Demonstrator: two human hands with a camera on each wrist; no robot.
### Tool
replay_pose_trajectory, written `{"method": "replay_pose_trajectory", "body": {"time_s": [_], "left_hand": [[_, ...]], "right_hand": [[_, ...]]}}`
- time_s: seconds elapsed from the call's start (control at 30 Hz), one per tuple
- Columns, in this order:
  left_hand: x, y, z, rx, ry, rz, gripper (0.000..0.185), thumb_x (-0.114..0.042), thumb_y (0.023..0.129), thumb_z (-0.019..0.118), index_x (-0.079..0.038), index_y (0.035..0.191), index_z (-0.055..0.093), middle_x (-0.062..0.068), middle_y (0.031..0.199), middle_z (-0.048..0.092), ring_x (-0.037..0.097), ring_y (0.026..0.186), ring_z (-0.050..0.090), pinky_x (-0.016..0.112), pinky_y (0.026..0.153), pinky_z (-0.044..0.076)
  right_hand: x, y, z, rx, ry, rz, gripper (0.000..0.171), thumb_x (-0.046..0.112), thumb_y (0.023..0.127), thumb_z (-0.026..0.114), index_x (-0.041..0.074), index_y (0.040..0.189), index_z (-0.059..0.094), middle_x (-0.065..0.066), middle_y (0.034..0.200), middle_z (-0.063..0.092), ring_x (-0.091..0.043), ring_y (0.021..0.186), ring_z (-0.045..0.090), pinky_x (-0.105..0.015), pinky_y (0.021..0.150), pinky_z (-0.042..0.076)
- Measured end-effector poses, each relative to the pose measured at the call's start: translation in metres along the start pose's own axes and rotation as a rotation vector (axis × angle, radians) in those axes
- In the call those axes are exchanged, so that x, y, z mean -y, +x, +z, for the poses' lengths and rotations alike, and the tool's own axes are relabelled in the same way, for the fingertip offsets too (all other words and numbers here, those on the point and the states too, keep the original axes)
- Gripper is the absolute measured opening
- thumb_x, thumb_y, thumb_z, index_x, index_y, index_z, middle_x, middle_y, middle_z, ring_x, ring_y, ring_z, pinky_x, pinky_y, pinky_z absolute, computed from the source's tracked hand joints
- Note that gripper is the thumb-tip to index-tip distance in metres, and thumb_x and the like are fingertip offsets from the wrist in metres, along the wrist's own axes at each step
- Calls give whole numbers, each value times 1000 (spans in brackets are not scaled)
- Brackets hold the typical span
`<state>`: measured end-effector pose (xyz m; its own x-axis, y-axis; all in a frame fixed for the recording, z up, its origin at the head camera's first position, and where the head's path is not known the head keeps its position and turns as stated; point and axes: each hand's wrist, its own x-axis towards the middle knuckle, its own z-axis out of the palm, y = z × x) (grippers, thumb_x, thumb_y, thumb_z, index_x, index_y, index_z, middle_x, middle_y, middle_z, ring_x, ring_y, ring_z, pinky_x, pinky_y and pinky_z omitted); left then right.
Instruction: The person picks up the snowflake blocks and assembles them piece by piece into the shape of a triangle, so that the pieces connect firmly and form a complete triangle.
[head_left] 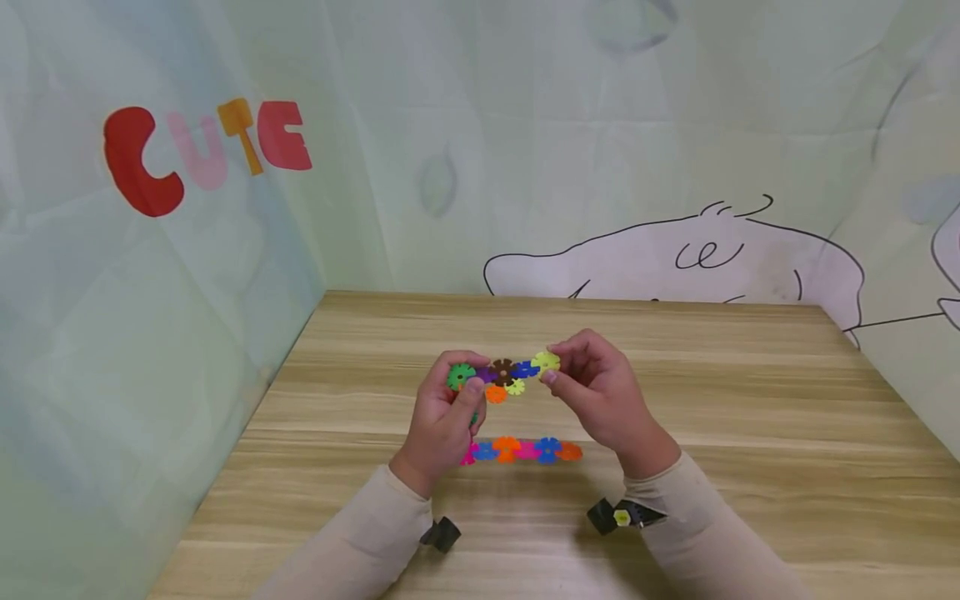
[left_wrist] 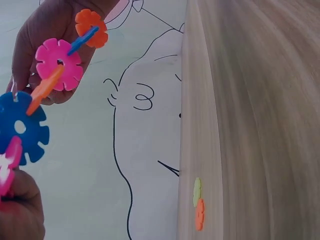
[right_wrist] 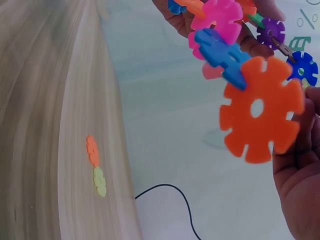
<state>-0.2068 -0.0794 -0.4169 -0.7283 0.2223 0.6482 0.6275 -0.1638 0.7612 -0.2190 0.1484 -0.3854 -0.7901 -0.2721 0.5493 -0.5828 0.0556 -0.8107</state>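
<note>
My left hand (head_left: 442, 412) grips a chain of slotted plastic snowflake discs near a green disc (head_left: 461, 377) and a purple one. From there the upper row runs right through a brown disc (head_left: 503, 372) and a blue disc (head_left: 526, 369). At its right end my right hand (head_left: 607, 392) pinches a yellow disc (head_left: 545, 362) between thumb and fingers. It meets the blue disc; whether they are slotted together cannot be told. A second row, with pink, blue and orange discs (right_wrist: 261, 110), extends below the hands, raised off the table. The left fingers hide where the rows meet.
An orange disc (head_left: 496, 394) and a pale yellow disc (head_left: 515, 387) lie side by side on the wooden table (head_left: 750, 400). Behind and left of it hang printed cloth walls (head_left: 420, 100). A dark strapped device (head_left: 626, 515) sits on the right wrist.
</note>
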Motion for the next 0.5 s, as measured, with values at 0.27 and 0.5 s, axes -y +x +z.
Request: {"method": "replay_pose_trajectory", "body": {"time_s": [0.27,0.5], "left_hand": [[0,1,0,-22,10,-8,19,0,111,41,4,128,49,9,65,42,16,49,40,26,42,40],[0,1,-2,-53,16,-24,20,-2,111,41,5,129,46,8,66,42,16,49,41,25,43,41]], "right_hand": [[-3,2,-3,44,-43,18,30,-10,96,65,0,125,59,-8,87,62,-19,72,63,-25,64,56],[-24,5,-10,67,56,270,33,6,109,45,2,142,48,-13,101,60,-22,78,63,-28,81,59]]}}
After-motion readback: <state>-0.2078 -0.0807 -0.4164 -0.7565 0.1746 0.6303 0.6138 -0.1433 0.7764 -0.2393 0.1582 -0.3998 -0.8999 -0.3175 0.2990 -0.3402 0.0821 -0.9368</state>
